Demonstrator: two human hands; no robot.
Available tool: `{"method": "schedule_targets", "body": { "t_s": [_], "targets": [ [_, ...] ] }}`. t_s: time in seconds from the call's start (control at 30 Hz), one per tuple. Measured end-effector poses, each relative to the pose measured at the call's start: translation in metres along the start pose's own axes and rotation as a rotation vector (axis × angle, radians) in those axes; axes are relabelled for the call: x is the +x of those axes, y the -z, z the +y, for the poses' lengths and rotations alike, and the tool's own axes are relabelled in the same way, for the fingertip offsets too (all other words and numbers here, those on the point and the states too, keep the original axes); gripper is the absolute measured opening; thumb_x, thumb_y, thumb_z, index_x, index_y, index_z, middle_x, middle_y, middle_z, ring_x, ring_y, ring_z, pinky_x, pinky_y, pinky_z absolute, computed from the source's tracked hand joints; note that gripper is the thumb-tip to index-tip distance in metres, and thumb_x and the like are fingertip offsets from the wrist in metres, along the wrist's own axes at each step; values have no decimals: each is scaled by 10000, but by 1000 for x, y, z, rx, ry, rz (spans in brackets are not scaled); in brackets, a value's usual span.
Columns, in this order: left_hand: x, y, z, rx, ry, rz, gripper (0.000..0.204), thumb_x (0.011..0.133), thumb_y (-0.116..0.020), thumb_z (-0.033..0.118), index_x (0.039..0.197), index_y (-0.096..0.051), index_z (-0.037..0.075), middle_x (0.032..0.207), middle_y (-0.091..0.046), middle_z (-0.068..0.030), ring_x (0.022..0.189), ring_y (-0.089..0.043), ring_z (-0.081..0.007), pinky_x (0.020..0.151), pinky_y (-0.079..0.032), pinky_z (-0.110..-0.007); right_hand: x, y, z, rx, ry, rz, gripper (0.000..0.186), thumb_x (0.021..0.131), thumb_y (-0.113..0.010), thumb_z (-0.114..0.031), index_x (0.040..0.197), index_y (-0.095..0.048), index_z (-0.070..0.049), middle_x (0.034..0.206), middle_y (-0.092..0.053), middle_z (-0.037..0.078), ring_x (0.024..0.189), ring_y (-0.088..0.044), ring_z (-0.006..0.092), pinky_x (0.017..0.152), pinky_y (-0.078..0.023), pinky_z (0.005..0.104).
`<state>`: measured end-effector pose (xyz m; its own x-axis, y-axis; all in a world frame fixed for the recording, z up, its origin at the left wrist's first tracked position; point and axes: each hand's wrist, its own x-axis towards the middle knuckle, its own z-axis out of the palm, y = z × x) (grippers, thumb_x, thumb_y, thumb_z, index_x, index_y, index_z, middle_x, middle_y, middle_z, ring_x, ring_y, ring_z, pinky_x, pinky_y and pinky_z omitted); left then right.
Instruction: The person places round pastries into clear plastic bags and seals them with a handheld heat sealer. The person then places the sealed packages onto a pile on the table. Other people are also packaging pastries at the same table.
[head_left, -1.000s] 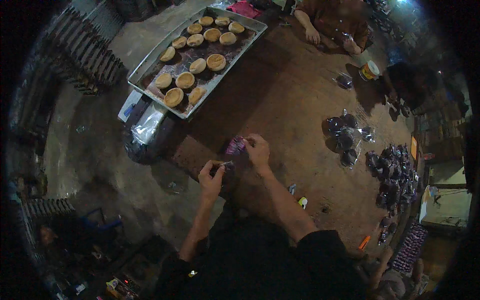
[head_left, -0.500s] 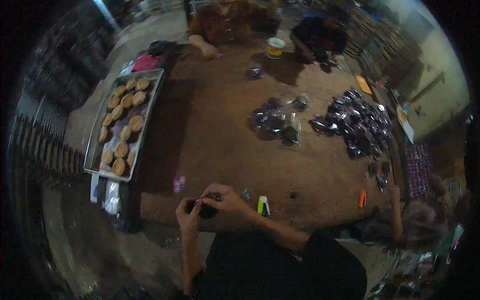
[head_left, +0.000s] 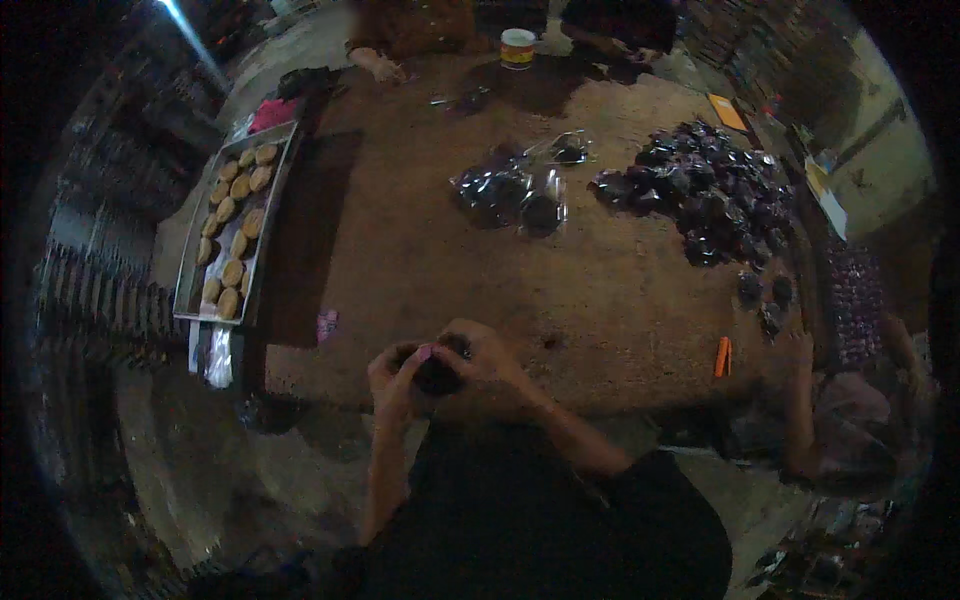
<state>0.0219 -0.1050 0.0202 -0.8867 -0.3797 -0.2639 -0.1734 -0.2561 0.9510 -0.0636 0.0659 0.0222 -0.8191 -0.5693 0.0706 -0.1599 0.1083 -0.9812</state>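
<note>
Here we are clasping a small dark packet [head_left: 437,373] between our left hand [head_left: 395,375] and right hand [head_left: 490,362], both closed on it, at the near edge of the brown counter [head_left: 420,270]; a tray [head_left: 190,300] of biscuits [head_left: 232,272] is lying to the left.

Tray [head_left: 192,262] of round cakes [head_left: 232,238] on table's [head_left: 400,260] left edge. Wrapped packets: small cluster [head_left: 510,190] mid-table, big pile [head_left: 712,200] to its right. Cup [head_left: 517,48] at far edge. Both hands at near edge.
</note>
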Motion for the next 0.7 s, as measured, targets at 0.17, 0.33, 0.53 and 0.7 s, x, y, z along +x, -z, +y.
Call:
{"method": "schedule_targets", "body": {
  "t_s": [0.17, 0.33, 0.53, 0.7],
  "targets": [
    [-10, -34, 3, 167, -70, -49, 211, 925, -747, 109, 1062, -731, -50, 992, -744, -73, 903, -677, -131, 836, -543, -288, -17, 28, -2, -80, -37, 53, 171, 939, -748, -136, 1026, -688, -1, 934, -699, 114, 871, -660, 188, 798, -538, 358],
    [-1, -58, -12, 339, -80, -38, 212, 907, -709, 50, 1097, -721, -43, 999, -737, -58, 919, -683, -132, 846, -546, -282, -18, 48, -4, -19, 22, 293, 144, 931, -742, -109, 1011, -676, -9, 1033, -645, 92, 868, -640, 175, 771, -525, 331],
    [-13, -88, -24, 217, -175, 22, 222, 901, -663, -36, 1120, -700, -31, 996, -714, -67, 962, -679, -137, 892, -548, -304, -6, 31, -11, 127, 215, 616, 95, 1008, -672, -95, 951, -642, -26, 1010, -579, 27, 801, -580, 106, 694, -481, 279],
    [-10, -92, -9, 406, -306, 18, 185, 883, -685, -54, 1065, -700, -23, 932, -699, -81, 920, -667, -133, 910, -549, -328, 1, 24, 5, 395, 69, 456, 331, 1105, -533, -217, 822, -556, -46, 744, -522, -10, 677, -513, 73, 602, -424, 264]
  ]
}}
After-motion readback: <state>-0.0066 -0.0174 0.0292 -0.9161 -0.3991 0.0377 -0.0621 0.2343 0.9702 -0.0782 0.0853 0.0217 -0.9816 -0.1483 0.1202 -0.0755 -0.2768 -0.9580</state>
